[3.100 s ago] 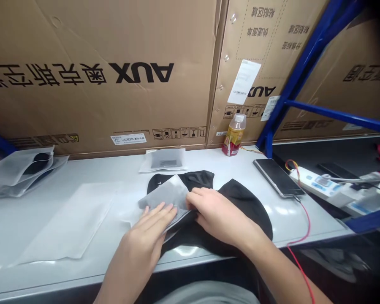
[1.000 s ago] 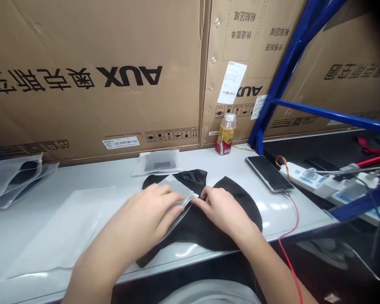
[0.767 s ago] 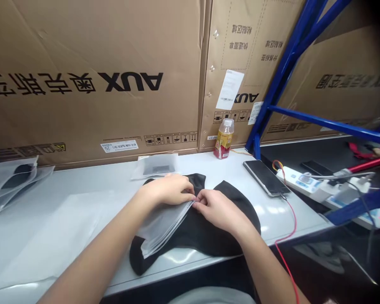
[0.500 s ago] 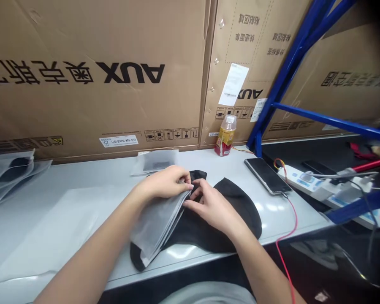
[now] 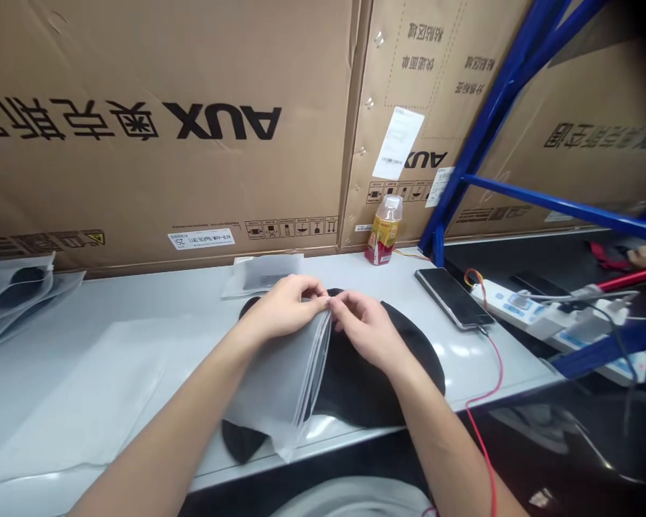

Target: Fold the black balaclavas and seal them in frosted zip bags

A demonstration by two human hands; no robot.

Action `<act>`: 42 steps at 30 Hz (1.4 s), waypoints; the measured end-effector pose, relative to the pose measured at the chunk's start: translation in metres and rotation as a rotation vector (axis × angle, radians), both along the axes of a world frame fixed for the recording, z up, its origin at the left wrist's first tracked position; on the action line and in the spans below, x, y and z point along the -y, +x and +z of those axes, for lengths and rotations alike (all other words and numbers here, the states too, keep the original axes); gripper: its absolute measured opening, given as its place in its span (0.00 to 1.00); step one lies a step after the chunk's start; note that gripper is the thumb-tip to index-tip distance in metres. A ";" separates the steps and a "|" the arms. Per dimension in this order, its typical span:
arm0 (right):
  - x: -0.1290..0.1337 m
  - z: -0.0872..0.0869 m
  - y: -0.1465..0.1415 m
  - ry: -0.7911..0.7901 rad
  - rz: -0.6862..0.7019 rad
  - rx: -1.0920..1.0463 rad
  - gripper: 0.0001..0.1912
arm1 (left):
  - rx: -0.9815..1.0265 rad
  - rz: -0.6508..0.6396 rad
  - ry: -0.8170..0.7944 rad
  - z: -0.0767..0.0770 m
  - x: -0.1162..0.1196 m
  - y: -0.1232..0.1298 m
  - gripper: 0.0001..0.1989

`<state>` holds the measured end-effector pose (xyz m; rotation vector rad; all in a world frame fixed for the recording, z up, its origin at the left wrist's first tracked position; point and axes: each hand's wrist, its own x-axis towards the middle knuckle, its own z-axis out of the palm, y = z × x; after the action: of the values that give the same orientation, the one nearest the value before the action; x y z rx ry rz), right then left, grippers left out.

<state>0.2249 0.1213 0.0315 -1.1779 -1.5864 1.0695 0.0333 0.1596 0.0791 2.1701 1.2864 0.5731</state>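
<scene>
My left hand [image 5: 286, 309] pinches the top corner of a frosted plastic bag [image 5: 274, 384], whose several layered edges fan out on the right side. At that same corner the closed fingertips of my right hand [image 5: 369, 330] grip the edge. The bag is tilted up, its lower corner near the table's front edge. Under and behind it lies a black, soft-looking rounded piece [image 5: 377, 391]; part of it shows at the lower left of the bag. The bag hides much of it, and its kind is unclear.
Another frosted bag [image 5: 266, 273] lies behind my hands, a flat clear sheet [image 5: 102, 380] to the left, and filled bags [image 5: 21, 294] farther left. A drink bottle [image 5: 383, 233], a phone [image 5: 455, 298] on a red cable, power strips [image 5: 522, 305] and a blue rack post [image 5: 463, 158] are to the right. Cartons [image 5: 156, 179] stand behind.
The bag has been lifted and turned more upright, its layers spreading further apart. Both hands have risen slightly, and my right fingers have moved up to the top corner.
</scene>
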 end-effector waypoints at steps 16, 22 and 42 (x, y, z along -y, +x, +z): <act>0.012 -0.003 -0.012 -0.044 -0.034 -0.078 0.20 | 0.105 -0.132 -0.183 -0.008 -0.002 -0.003 0.18; 0.014 -0.003 -0.020 -0.050 -0.091 -0.030 0.18 | 0.093 -0.042 -0.139 -0.013 -0.005 -0.001 0.19; 0.052 -0.004 -0.025 -0.130 0.085 -0.084 0.21 | 0.116 0.238 0.081 -0.014 -0.007 0.000 0.19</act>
<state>0.2000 0.0697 0.0272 -1.1430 -1.5328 1.2774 0.0332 0.1663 0.0651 2.0274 1.4905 0.8465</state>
